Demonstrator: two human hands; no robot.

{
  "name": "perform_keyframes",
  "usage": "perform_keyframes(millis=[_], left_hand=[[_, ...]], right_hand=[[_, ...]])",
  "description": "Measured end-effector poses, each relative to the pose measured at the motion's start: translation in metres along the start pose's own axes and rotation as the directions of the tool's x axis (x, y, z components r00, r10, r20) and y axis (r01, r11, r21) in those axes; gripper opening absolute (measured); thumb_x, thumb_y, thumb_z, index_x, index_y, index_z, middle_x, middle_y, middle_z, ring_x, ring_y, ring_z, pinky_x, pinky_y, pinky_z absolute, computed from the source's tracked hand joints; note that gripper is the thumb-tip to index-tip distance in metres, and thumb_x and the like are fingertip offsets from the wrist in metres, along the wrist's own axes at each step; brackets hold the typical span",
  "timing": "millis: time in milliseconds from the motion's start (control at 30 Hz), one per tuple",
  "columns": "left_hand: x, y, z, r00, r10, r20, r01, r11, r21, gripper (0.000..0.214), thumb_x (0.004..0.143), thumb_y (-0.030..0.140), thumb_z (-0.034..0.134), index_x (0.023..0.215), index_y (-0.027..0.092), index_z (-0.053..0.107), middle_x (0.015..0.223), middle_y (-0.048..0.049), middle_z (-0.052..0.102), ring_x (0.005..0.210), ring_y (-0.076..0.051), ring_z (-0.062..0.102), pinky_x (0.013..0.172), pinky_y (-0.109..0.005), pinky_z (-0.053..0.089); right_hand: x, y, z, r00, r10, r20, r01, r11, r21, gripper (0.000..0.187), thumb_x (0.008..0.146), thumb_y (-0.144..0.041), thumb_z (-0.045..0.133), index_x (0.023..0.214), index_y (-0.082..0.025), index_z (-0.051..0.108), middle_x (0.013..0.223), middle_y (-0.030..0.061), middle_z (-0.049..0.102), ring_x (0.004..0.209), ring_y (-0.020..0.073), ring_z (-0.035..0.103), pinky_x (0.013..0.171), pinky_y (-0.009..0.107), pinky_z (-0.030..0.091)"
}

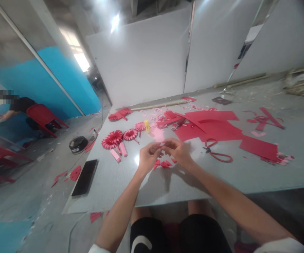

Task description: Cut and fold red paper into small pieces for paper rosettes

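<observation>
Both my hands meet over the grey table (167, 182), just in front of me. My left hand (148, 157) and my right hand (178, 151) pinch a small red paper piece (163, 144) between their fingertips. Under them lie small red paper triangles (163, 163). Behind the hands sits a pale pink paper piece (158, 134).
Red paper rosettes (112, 138) with pink strips (119, 151) lie left of my hands, a yellow glue stick (147, 126) behind. Red-handled scissors (217, 151) and red paper sheets (212, 128) lie to the right. A black phone (85, 177) rests at the table's left edge. A person sits far left.
</observation>
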State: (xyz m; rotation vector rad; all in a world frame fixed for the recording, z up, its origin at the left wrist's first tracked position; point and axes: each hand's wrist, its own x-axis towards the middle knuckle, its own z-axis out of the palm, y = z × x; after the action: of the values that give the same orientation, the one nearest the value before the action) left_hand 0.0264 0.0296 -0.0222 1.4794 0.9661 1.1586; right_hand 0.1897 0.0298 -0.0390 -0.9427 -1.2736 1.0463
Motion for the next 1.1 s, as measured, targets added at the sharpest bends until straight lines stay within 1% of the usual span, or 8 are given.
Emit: perform_keyframes(millis=[200,300,467,533,700,767,900,1100], left_hand=[[0.0002,-0.0008,0.0003,1.0,-0.014,0.009,0.015,0.999,-0.031,0.031,0.081,0.033,0.073,0.105,0.013,0.068,0.075,-0.0052,0.071,0.065,-0.016,0.07,0.06,-0.026,0.055],[0.0006,-0.0011,0.0003,1.0,-0.004,0.02,0.006,0.998,-0.064,0.031,0.081,0.033,0.074,0.103,0.013,0.067,0.076,-0.0054,0.072,0.065,-0.015,0.069,0.06,-0.026,0.055],[0.0003,-0.0002,-0.0002,0.999,0.02,0.025,-0.018,0.995,-0.094,0.037,0.08,0.03,0.074,0.112,0.015,0.061,0.077,-0.0027,0.07,0.064,-0.015,0.069,0.061,-0.027,0.057],[0.0003,-0.0003,-0.0005,0.999,0.023,0.028,-0.02,0.995,-0.093,0.036,0.08,0.028,0.073,0.112,0.016,0.06,0.078,-0.0024,0.07,0.064,-0.014,0.069,0.061,-0.027,0.058],[0.0005,-0.0006,-0.0007,0.999,0.034,0.028,-0.032,0.997,-0.065,0.033,0.081,0.025,0.071,0.112,0.016,0.061,0.078,-0.0024,0.07,0.066,-0.015,0.07,0.061,-0.026,0.057],[0.0006,-0.0001,-0.0006,0.999,0.035,0.027,-0.033,0.998,-0.053,0.032,0.081,0.023,0.07,0.111,0.016,0.061,0.078,-0.0025,0.07,0.067,-0.015,0.071,0.061,-0.026,0.057],[0.0004,0.001,-0.0003,0.999,0.03,0.026,-0.029,0.999,-0.045,0.031,0.08,0.021,0.07,0.109,0.016,0.061,0.077,-0.0022,0.07,0.067,-0.015,0.071,0.06,-0.025,0.057],[-0.0006,0.0024,-0.0003,0.999,0.039,0.017,-0.038,0.999,-0.023,0.029,0.081,0.022,0.07,0.109,0.016,0.062,0.078,-0.0021,0.07,0.067,-0.014,0.071,0.06,-0.024,0.057]], right_hand=[[-0.0004,0.0003,-0.0014,0.999,-0.035,0.004,0.035,0.996,-0.079,0.029,0.075,-0.041,0.078,0.094,-0.019,0.077,0.075,0.0039,0.073,0.054,0.0141,0.059,0.051,0.027,0.049],[-0.0005,-0.0004,-0.0022,0.999,-0.042,0.004,0.043,0.993,-0.106,0.029,0.076,-0.042,0.078,0.093,-0.018,0.078,0.071,0.0036,0.072,0.053,0.0145,0.059,0.051,0.027,0.049],[0.0009,-0.0004,-0.0043,1.0,-0.016,0.013,0.017,0.99,-0.139,0.025,0.076,-0.041,0.078,0.086,-0.019,0.078,0.066,0.002,0.07,0.051,0.0135,0.057,0.049,0.026,0.046],[0.0019,0.0005,-0.0052,1.0,0.001,0.027,0.003,0.989,-0.15,0.024,0.077,-0.041,0.077,0.085,-0.019,0.077,0.065,0.0014,0.069,0.05,0.013,0.056,0.047,0.025,0.045],[0.0046,0.005,-0.0072,0.998,0.032,0.058,-0.025,0.994,-0.111,0.033,0.076,-0.045,0.077,0.096,-0.019,0.076,0.069,0.001,0.069,0.049,0.0121,0.054,0.045,0.025,0.044],[0.0051,0.0067,-0.0079,0.996,0.039,0.08,-0.03,0.993,-0.112,0.035,0.077,-0.046,0.077,0.098,-0.018,0.076,0.068,0.001,0.068,0.049,0.0122,0.054,0.045,0.025,0.043],[0.0052,0.0067,-0.0082,0.994,0.043,0.097,-0.032,0.992,-0.119,0.03,0.077,-0.045,0.075,0.09,-0.018,0.077,0.063,0.0009,0.067,0.049,0.0124,0.054,0.046,0.025,0.042],[0.0044,0.0034,-0.0067,0.998,0.038,0.059,-0.03,0.991,-0.133,0.027,0.076,-0.045,0.076,0.084,-0.019,0.075,0.063,0.0007,0.066,0.049,0.0129,0.054,0.045,0.025,0.041]])
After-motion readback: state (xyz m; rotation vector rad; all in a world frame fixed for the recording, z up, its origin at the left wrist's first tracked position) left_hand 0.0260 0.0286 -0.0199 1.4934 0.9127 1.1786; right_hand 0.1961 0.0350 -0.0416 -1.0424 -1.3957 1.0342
